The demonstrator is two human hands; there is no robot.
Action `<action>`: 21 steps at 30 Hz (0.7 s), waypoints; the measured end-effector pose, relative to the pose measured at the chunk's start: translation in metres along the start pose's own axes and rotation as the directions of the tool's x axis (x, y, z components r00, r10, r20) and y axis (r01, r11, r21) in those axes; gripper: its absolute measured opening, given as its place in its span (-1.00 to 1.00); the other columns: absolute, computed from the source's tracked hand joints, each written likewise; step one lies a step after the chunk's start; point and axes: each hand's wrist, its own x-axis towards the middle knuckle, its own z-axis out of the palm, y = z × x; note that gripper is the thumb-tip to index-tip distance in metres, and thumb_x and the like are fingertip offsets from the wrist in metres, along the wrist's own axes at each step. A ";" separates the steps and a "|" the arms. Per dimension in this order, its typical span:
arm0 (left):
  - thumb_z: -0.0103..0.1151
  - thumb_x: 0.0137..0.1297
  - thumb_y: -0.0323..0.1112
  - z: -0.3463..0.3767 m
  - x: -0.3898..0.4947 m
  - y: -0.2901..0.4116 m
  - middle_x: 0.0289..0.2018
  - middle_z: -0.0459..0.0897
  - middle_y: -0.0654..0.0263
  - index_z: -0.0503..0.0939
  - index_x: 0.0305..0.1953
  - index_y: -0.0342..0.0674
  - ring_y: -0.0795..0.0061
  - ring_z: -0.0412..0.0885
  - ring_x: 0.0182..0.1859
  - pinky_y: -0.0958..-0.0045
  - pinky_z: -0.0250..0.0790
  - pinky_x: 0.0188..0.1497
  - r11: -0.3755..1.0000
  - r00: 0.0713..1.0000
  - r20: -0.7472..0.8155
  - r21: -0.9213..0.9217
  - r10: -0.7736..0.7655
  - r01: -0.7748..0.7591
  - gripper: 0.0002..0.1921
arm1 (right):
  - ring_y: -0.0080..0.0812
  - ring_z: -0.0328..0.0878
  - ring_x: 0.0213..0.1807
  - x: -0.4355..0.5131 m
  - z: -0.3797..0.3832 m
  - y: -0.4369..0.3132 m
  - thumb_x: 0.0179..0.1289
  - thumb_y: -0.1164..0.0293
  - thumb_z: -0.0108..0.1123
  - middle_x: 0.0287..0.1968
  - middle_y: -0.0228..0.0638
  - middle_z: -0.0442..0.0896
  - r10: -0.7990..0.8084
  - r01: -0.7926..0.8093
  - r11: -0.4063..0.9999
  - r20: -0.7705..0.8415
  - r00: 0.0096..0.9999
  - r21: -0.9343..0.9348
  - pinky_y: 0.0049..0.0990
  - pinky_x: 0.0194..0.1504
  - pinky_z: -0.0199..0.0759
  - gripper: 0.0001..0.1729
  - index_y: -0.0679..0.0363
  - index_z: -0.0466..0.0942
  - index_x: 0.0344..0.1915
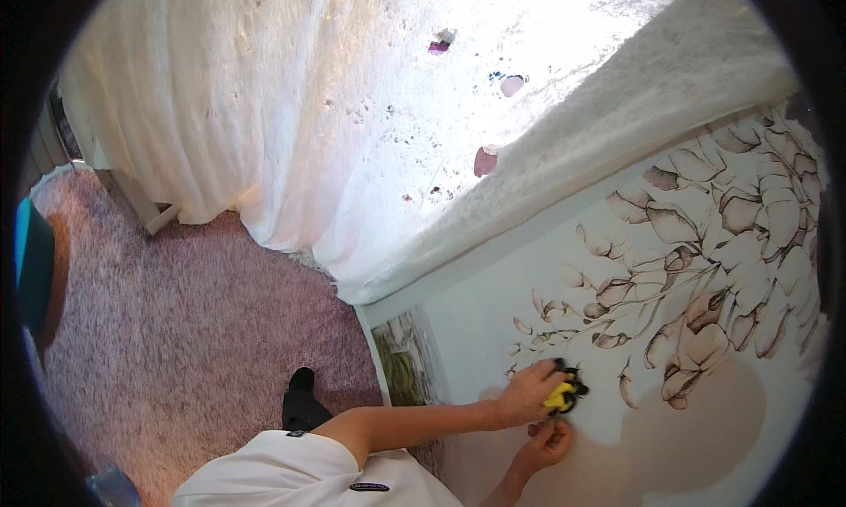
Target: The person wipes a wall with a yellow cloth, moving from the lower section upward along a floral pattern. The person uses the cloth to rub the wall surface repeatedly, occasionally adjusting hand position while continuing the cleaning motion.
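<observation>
My left hand (529, 393) is closed around a small fuzzy black-and-yellow object (563, 393), its dark ends sticking out past the fingers. Just below it, my right hand (547, 445) has its thumb and fingertips pinched together near the object's lower end. Whether a thin strand lies between those fingertips is too small to tell. Both hands are over a white surface (595, 434) printed with brown-outlined leaves (667, 223).
A sheer white curtain (284, 110) with several holes hangs along the far edge, brightly lit. Pinkish carpet (218, 309) covers the floor at left, where my black-clad foot (303, 381) rests. A teal object (33, 269) stands at the left rim. A landscape picture (403, 355) marks the surface's near-left end.
</observation>
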 end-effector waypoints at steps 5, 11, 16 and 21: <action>0.32 -0.05 -0.37 0.006 0.047 0.028 -0.25 0.43 0.13 0.52 -0.05 -0.22 0.10 0.53 -0.21 0.16 0.45 -0.28 0.946 0.946 -0.051 -0.032 0.320 -0.322 -0.56 | -0.59 0.40 -0.47 0.011 0.009 -0.010 0.44 0.47 0.11 -0.37 -0.36 0.51 -0.075 0.072 0.997 -0.106 0.992 -0.027 -0.59 -0.52 0.30 -0.90 0.27 0.43 -0.20; 0.35 -0.03 -0.35 -0.012 0.022 -0.009 -0.23 0.44 0.11 0.52 -0.02 -0.22 0.03 0.53 -0.19 0.12 0.45 -0.21 0.985 0.985 -0.063 0.059 0.163 -0.160 -0.53 | -0.49 0.50 -0.44 0.015 0.012 -0.004 0.44 0.41 0.12 -0.30 -0.25 0.56 -0.081 0.082 0.996 -0.029 0.996 0.047 -0.51 -0.46 0.48 -0.84 0.30 0.47 -0.17; 0.40 0.06 -0.27 -0.034 -0.015 -0.057 -0.18 0.46 0.07 0.45 0.04 -0.23 -0.05 0.53 -0.12 0.09 0.44 -0.15 0.941 0.942 -0.029 0.054 -0.333 0.334 -0.49 | -0.52 0.47 -0.49 0.013 0.013 0.000 0.43 0.46 0.08 -0.37 -0.29 0.53 -0.088 0.090 0.995 0.038 0.995 -0.045 -0.50 -0.44 0.47 -0.89 0.30 0.44 -0.20; 0.41 0.06 -0.28 -0.032 -0.001 -0.045 -0.14 0.46 0.04 0.43 0.06 -0.25 -0.06 0.53 -0.10 0.08 0.45 -0.12 0.958 0.961 0.008 0.081 -0.276 0.275 -0.46 | -0.52 0.44 -0.50 0.011 0.025 -0.006 0.44 0.46 0.07 -0.39 -0.33 0.49 -0.064 0.064 0.998 0.039 0.997 0.005 -0.53 -0.47 0.43 -0.90 0.28 0.42 -0.22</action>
